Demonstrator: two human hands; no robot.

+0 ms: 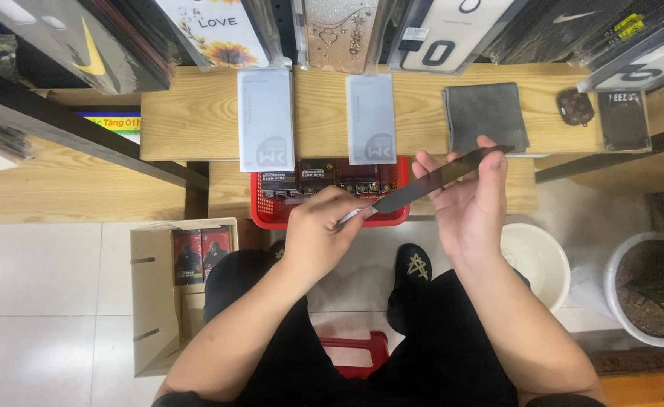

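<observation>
Overhead, head view, single entry.

Item held: dark glass sheet (441, 179), thin, flat, seen nearly edge-on, tilted up from lower left to upper right. It spans between both hands, above the lap and in front of the table (196, 113).

Right hand (467, 200): open palm facing inward, fingers spread and upright; the sheet rests across the fingers, its upper end just past the fingertips near the grey cloth (486, 117). Grip loose, more a cradle than a clamp.

Left hand (320, 234): fingers curled, grip closed in a pinch on a pale tab (351, 217) at the sheet's lower end.

Table, wooden, beyond the hands: two pale grey flat packets (265, 119) and (370, 117) lying side by side, well apart from the cloth; a small dark pouch (574, 107) and a dark card (623, 119) at the right end. Hanging packaged cases (347, 30) line the back edge.

Below the table edge: red basket (271, 215) holding small dark boxes, partly behind the left hand and directly under the sheet's lower end.

Floor: open cardboard box (151, 301) with dark packages at left; white bowl (539, 260) and a potted plant (652, 286) at right; a red stool (354, 354) between the knees; one dark shoe (413, 267).
</observation>
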